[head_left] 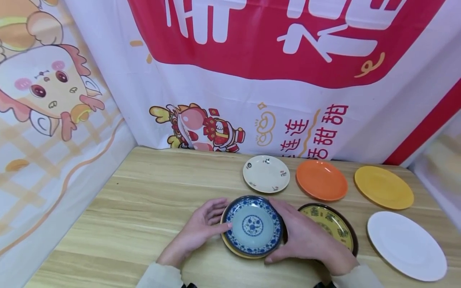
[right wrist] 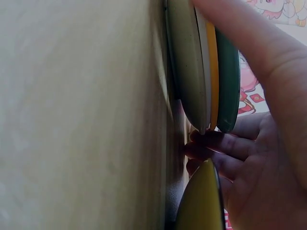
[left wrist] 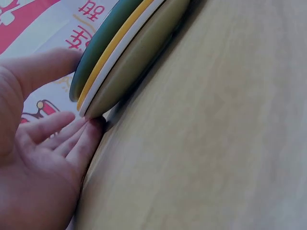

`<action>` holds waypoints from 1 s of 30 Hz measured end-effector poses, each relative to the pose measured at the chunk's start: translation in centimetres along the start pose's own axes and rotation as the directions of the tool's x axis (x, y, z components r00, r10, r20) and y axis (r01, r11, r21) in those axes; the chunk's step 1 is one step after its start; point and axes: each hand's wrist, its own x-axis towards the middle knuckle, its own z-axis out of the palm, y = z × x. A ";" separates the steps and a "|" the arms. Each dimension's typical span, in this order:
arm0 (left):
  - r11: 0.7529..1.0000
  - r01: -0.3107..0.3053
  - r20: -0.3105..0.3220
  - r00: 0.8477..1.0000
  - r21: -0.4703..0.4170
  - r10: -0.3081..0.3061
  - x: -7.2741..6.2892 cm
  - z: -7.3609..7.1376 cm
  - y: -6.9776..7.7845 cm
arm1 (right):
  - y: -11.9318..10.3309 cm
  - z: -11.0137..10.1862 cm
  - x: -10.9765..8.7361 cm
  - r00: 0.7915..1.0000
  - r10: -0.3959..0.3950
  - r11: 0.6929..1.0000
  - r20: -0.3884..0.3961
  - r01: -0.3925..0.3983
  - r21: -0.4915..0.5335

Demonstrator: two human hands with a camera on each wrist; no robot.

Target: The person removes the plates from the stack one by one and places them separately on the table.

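A blue-and-white plate (head_left: 253, 225) with a flowered rim tops a stack in front of me. Below it, in the left wrist view, come a yellow plate (left wrist: 109, 53), a thin white plate (left wrist: 117, 58) and an olive-coloured plate (left wrist: 139, 57) close to the tabletop. My left hand (head_left: 201, 229) holds the left side of the stack, thumb on the top rim and fingers by the lower edges. From the right, my right hand (head_left: 304, 237) grips the stack, its thumb at the near side and its fingers at the far side.
A dark-rimmed yellow-green plate (head_left: 338, 225) lies beside the stack, partly behind my right hand. Further off on the wooden table (head_left: 151, 200) are a cream patterned plate (head_left: 266, 174), an orange plate (head_left: 321, 180), a yellow plate (head_left: 383, 187) and a white oval-looking plate (head_left: 407, 245).
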 end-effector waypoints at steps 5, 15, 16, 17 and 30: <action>1.000 0.009 -0.093 0.996 0.025 -0.006 0.0 0.4 0.0 | -0.1 0.2 0.0 1.000 -0.011 1.000 0.002 0.011 -0.003; 0.999 0.021 -0.108 0.994 0.025 -0.018 0.3 0.5 -0.2 | -0.2 0.1 -0.1 1.000 0.026 1.000 0.013 -0.026 -0.006; 0.999 0.024 -0.108 0.994 0.024 -0.021 0.3 0.5 -0.2 | -0.2 0.1 -0.1 0.999 0.029 1.000 0.014 -0.029 -0.005; 0.999 0.027 -0.110 0.994 0.025 -0.024 0.3 0.5 -0.2 | -0.2 0.1 -0.2 1.000 0.029 1.000 0.011 -0.029 -0.007; 0.997 0.065 -0.206 0.977 0.027 -0.059 0.1 0.9 -0.1 | 0.0 0.2 -0.2 0.999 0.034 0.999 0.009 -0.033 -0.024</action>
